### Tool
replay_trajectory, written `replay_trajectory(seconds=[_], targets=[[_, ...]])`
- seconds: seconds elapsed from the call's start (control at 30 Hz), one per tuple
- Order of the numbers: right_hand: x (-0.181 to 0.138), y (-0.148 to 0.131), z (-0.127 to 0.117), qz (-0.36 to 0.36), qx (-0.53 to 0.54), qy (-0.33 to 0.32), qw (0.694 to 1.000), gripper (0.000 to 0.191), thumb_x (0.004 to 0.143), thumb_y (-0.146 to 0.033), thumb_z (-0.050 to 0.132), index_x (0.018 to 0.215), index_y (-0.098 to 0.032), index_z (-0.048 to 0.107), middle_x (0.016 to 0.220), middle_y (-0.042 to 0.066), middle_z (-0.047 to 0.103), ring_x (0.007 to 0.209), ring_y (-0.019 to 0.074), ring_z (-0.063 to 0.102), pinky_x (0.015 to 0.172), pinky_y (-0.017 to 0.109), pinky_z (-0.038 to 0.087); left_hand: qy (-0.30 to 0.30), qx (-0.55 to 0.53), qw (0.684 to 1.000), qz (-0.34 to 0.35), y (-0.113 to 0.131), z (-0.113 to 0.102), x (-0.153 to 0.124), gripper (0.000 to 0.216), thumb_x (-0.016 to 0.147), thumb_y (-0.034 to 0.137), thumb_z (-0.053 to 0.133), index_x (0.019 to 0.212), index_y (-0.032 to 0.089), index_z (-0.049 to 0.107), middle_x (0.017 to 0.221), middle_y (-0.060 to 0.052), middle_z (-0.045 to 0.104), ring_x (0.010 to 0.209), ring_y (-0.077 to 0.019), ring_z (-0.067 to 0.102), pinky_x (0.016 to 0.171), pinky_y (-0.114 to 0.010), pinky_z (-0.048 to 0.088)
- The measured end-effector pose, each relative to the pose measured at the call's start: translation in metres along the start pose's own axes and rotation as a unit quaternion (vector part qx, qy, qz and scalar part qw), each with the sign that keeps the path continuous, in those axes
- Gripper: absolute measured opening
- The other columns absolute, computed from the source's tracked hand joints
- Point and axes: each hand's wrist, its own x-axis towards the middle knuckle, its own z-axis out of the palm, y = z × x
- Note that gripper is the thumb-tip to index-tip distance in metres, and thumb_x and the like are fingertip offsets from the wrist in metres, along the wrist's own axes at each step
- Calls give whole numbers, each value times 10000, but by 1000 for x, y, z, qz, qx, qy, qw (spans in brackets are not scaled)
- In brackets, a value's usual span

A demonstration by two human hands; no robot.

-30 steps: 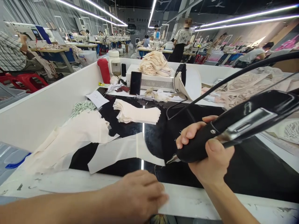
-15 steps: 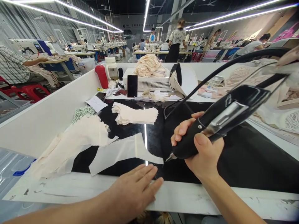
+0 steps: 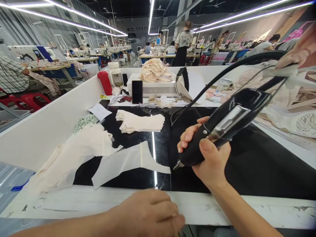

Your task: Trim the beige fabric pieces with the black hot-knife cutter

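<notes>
My right hand (image 3: 209, 158) is closed round a black corded hand tool (image 3: 229, 121). Its metal tip (image 3: 176, 165) points down-left, just above the black glossy work surface (image 3: 259, 171). The tip is close to the right end of a flat white fabric piece (image 3: 128, 161). My left hand (image 3: 150, 214) lies at the table's white front edge (image 3: 74, 200), knuckles up and fingers curled down over the edge. What they hold is hidden. A stack of cream cut pieces (image 3: 140, 121) lies farther back.
Loose cream fabric (image 3: 81, 148) lies to the left by the white side wall (image 3: 44, 128). At the back stand a white box (image 3: 158, 88) with folded fabric on top, a phone (image 3: 137, 92) and a red bottle (image 3: 104, 82). Another person's hand (image 3: 298, 49) is at the upper right.
My left hand, flat with fingers stretched half a second ago, has pulled back to the front edge and curled. My right hand with the tool has drifted slightly left and down.
</notes>
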Motion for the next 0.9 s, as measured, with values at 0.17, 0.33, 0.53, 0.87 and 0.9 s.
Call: replay_trajectory(seconds=[0.17, 0.33, 0.53, 0.87, 0.9], targets=[[-1, 0, 3, 4, 0, -4, 1000, 498, 856, -525, 980, 1179, -300, 675, 803, -65, 695, 589, 146, 650, 500, 266, 580, 15, 128, 987, -96, -15, 3, 0, 286, 1203, 293, 645, 1403, 93, 686, 1114, -71, 774, 994, -235, 748, 877, -375, 618], [0, 1, 3, 0, -4, -6, 1000, 528, 848, -555, 978, 1184, -300, 659, 790, -64, 689, 577, 152, 651, 492, 275, 593, -12, 122, 988, -91, -11, 13, -5, 411, 1159, 380, 745, 1420, 72, 672, 1118, -59, 739, 966, -223, 698, 859, -371, 581], [1, 1, 3, -5, -5, 1, 1000, 511, 850, -545, 980, 1165, -295, 666, 776, -60, 697, 566, 152, 645, 489, 283, 601, 16, 77, 995, -53, 4, 31, -10, 264, 1161, 317, 720, 1395, 194, 711, 1074, -30, 717, 910, -188, 681, 791, -349, 570], [1, 2, 4, 0, -6, 5, 1000, 547, 826, -561, 990, 1167, -293, 657, 776, -64, 688, 561, 155, 649, 483, 291, 601, 41, 87, 995, -26, -5, 5, 6, 165, 1187, 195, 638, 1089, 186, 770, 874, 5, 708, 799, -149, 670, 759, -305, 561], [2, 2, 4, 0, -4, 7, 1000, 548, 825, -557, 992, 1168, -292, 657, 779, -65, 689, 561, 154, 651, 485, 289, 602, 45, 103, 993, -41, -11, -1, 6, 180, 1213, 211, 599, 1153, 173, 764, 935, -15, 746, 856, -161, 696, 805, -315, 573]])
